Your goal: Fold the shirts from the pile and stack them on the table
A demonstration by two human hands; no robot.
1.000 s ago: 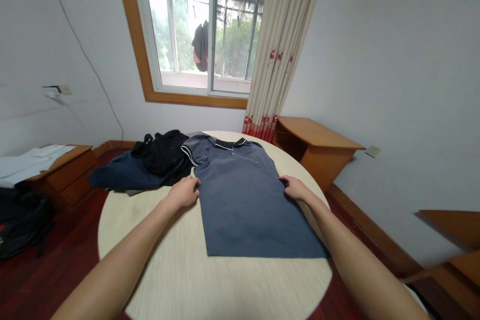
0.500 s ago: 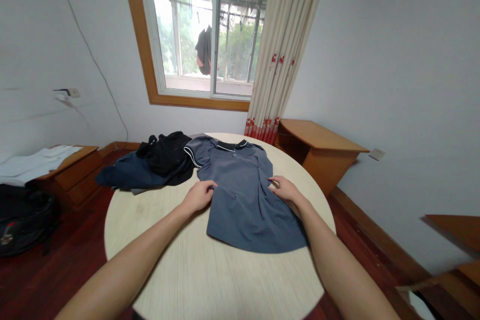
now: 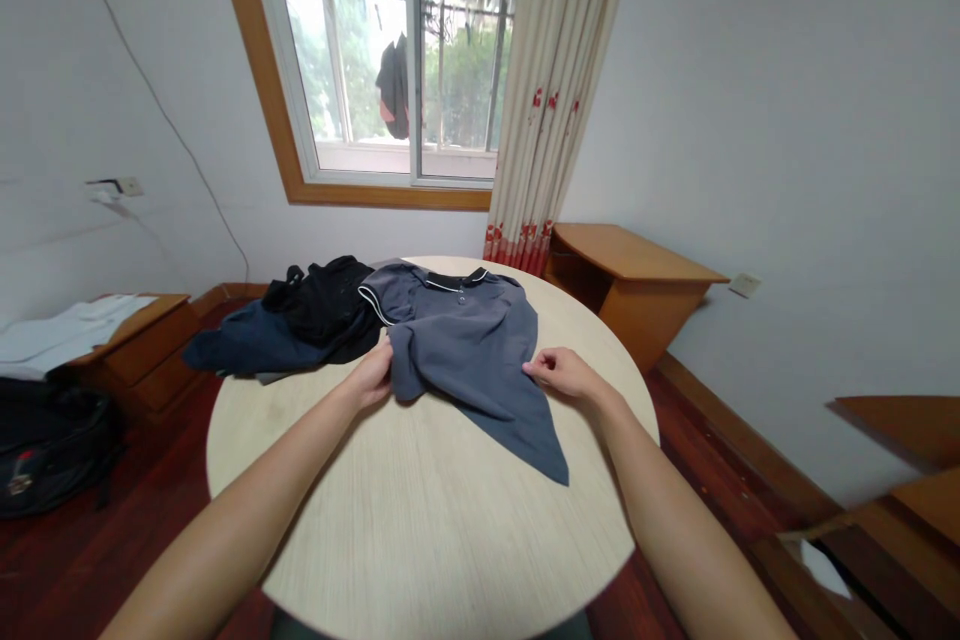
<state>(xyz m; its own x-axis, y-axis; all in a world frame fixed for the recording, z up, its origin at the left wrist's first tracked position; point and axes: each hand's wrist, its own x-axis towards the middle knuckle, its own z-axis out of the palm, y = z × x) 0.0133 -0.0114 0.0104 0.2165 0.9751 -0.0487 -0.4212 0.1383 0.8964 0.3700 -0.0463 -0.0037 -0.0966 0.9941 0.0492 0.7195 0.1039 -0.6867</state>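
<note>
A grey-blue polo shirt [image 3: 472, 350] lies on the round table with its dark, white-edged collar at the far side. Its lower left part is bunched and folded up, while the lower right corner points toward me. At the shirt's left edge, my left hand [image 3: 373, 375] is closed on the fabric, its fingers partly hidden under the cloth. My right hand [image 3: 564, 372] pinches the shirt's right edge between thumb and curled fingers. Beyond my left hand is a pile of dark clothes [image 3: 322, 310], black on top of navy.
The round pale table [image 3: 420, 530] stands before a window with a curtain [image 3: 551, 100]. To the right is a wooden desk [image 3: 637, 260]. A wooden cabinet [image 3: 154, 350] with papers and a black bag [image 3: 56, 440] are at the left.
My left hand has moved left and a little away from me, drawing the shirt's lower left side up and inward. The right hand stays at the right edge. The view has shifted slightly.
</note>
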